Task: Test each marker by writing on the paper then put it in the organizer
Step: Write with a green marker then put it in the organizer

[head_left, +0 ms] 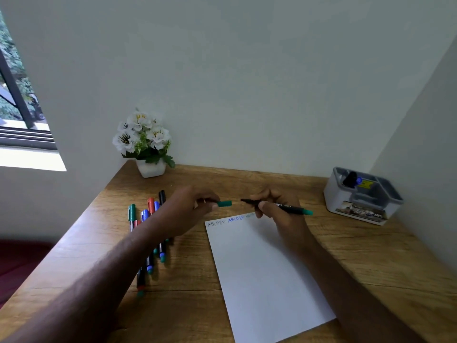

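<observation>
1. Head view: our left hand [190, 209] pinches the green cap [224, 203]; our right hand [274, 206] grips the marker [290, 208], tip facing the cap, just above the paper [259, 268].
2. We judge this to be the recapping or uncapping step; the organizer [363, 194] stands well right of our fingers.

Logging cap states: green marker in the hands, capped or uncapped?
Uncapped. Left hand pinches the green cap, apart from the marker gripped by the right hand, tip bare.

markers [150, 233] left of paper [262, 273], organizer [362, 196] right

home study nook, wood desk [247, 184] in wall corner, potted flowers [143, 142], window [17, 107]
</observation>
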`<state>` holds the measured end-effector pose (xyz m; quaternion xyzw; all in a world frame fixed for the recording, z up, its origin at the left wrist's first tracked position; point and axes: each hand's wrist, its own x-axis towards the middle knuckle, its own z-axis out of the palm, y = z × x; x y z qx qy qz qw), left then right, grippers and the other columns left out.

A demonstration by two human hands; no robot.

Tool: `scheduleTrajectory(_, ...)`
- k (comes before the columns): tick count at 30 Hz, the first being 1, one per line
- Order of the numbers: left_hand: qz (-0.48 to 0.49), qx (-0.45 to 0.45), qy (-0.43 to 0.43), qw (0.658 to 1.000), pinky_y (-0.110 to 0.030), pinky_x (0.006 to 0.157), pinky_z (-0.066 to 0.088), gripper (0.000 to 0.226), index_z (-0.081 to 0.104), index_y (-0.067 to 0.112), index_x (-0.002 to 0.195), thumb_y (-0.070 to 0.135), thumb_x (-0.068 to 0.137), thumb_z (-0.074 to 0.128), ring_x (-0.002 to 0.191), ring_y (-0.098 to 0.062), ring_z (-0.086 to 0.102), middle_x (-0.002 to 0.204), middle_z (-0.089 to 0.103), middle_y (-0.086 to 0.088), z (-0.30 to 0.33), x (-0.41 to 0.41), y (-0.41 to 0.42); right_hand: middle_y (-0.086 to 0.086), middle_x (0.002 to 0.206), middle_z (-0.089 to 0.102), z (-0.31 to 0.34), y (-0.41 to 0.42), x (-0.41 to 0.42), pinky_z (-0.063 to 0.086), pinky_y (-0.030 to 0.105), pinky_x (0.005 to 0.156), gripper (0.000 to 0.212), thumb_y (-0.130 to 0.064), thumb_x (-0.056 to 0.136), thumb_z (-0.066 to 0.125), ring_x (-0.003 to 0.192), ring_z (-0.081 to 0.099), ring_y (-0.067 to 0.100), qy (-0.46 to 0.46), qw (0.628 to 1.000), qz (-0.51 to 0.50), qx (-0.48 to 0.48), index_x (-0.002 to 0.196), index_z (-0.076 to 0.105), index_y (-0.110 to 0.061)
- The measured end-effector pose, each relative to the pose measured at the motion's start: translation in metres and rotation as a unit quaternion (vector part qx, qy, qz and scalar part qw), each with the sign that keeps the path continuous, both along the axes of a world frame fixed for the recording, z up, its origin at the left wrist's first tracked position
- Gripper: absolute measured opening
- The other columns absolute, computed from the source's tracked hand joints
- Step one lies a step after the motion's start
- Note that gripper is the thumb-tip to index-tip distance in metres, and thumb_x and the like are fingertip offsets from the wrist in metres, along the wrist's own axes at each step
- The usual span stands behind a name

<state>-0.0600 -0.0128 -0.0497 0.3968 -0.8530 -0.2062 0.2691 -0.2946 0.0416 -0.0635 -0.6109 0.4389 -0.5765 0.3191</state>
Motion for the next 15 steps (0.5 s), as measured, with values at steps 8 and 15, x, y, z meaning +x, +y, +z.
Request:
scheduleTrajectory(8,-0.016,0.005,0.020,1.000,-0.031,0.084,0.051,0.019,0.067,0.028,0.112,0.020,0.096,0.058,0.096,-0.003,0.059,0.102,0.065,0.016,-0.0019,-0.0041,0.0026,0.028,0.068,0.067,-0.0007,0.0012,0.0034,0.045,0.032,0.058,0.012,0.004,0.077,0.054,0.057,0.056,0.019,-0.030,0.999,0.028,-0.011,0.076,0.052,0.016)
scheduleTrajectory(15,-0.031,0.006,0.012,0.999,-0.028,0.084,0.050,0.020,0.067,0.028,0.111,0.019,0.096,0.059,0.097,-0.002,0.058,0.101,0.063,0.019,-0.0021,-0.0048,0.0028,0.023,0.067,0.068,-0.0048,0.0007,0.0027,0.045,0.028,0.057,0.011,0.003,0.078,0.055,0.055,0.053,0.022,-0.030,0.998,0.046,-0.016,0.075,0.052,0.013)
